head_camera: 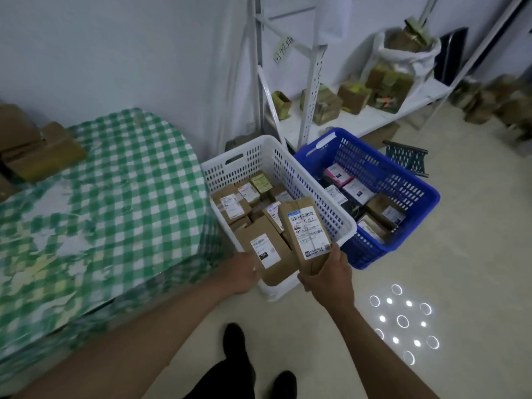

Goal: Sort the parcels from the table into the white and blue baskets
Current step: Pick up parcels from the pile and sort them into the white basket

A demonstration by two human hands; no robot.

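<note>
While I stand at the corner of the table (115, 180) with its green checked cloth, each of my hands carries a brown parcel over the near end of the white basket (342, 226). My right hand (328, 276) grips the lower end of a long parcel (306, 234), thumb up its side, label facing me. My left hand (240, 272) holds the flatter parcel (267, 251) by its left edge; its fingers are hidden behind the box. More labelled parcels already fill the white basket, and the blue basket (411, 188) just beside it on the right holds several others. A few brown boxes (37, 151) remain at the table's far left.
</note>
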